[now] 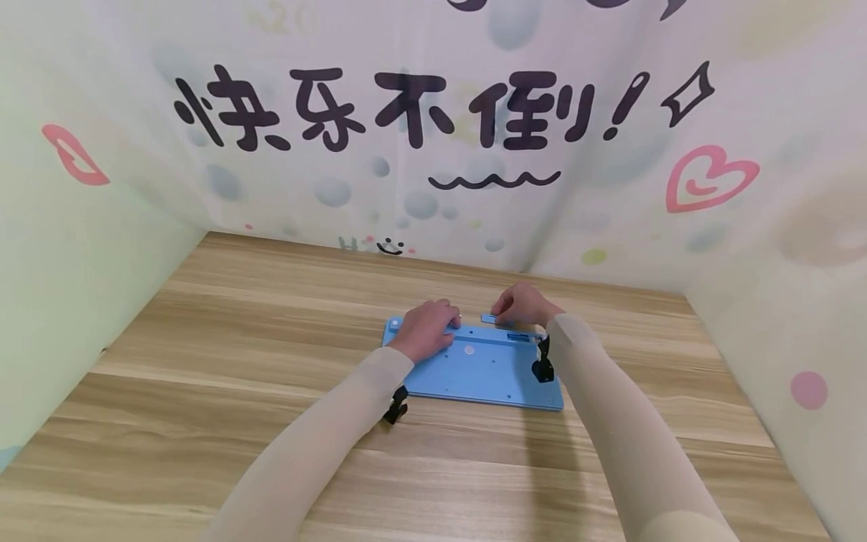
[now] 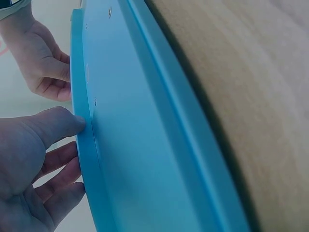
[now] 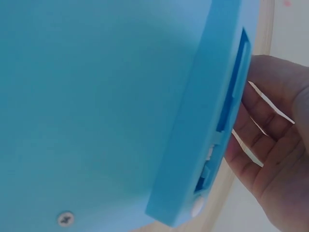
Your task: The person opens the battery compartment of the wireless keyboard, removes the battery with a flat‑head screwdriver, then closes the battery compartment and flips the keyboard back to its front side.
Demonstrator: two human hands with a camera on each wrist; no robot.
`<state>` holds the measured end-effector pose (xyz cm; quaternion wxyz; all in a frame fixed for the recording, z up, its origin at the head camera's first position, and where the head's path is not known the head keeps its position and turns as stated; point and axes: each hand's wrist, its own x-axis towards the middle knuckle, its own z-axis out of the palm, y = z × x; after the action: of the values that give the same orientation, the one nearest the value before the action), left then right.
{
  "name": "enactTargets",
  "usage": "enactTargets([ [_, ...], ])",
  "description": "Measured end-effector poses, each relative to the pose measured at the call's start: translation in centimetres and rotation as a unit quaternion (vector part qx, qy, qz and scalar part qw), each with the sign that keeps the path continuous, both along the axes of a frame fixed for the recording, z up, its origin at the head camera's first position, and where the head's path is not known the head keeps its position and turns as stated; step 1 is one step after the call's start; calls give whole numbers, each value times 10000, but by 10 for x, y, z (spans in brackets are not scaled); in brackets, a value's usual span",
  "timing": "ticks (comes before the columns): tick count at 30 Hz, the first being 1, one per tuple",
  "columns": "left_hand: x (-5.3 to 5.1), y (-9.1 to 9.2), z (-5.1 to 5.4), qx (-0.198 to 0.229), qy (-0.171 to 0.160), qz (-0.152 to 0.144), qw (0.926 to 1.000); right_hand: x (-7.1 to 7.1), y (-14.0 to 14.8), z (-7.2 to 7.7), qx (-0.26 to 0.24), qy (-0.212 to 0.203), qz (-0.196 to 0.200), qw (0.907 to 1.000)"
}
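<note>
A light-blue keyboard (image 1: 474,376) lies face down on the table, its screw-dotted underside up. My left hand (image 1: 427,329) grips its far edge toward the left; in the left wrist view the thumb (image 2: 65,124) presses on the raised ridge while the fingers bear against the back side. Just beyond the far edge, my right hand (image 1: 524,305) pinches a small flat blue cover (image 1: 488,318). An uncovered battery compartment (image 1: 520,336) shows in the ridge near that hand. The right wrist view shows this long slot (image 3: 226,108) close up, but the cover is hidden there.
The wood-grain table (image 1: 237,391) extends around the keyboard. A printed cloth wall (image 1: 325,203) rises behind it, with more cloth at both sides. Black wrist mounts (image 1: 543,365) hang below both wrists, the right one over the keyboard.
</note>
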<state>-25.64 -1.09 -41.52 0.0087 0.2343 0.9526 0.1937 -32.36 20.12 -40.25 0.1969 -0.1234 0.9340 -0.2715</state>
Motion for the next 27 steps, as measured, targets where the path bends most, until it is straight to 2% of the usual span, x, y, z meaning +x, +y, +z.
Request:
enactTargets([
  [12, 0, 0, -1, 8, 112, -6, 9999, -3, 4, -6, -8, 83, 153, 9998],
  [27, 0, 0, -3, 5, 150, -13, 9999, -2, 5, -3, -83, 105, 215, 9997],
])
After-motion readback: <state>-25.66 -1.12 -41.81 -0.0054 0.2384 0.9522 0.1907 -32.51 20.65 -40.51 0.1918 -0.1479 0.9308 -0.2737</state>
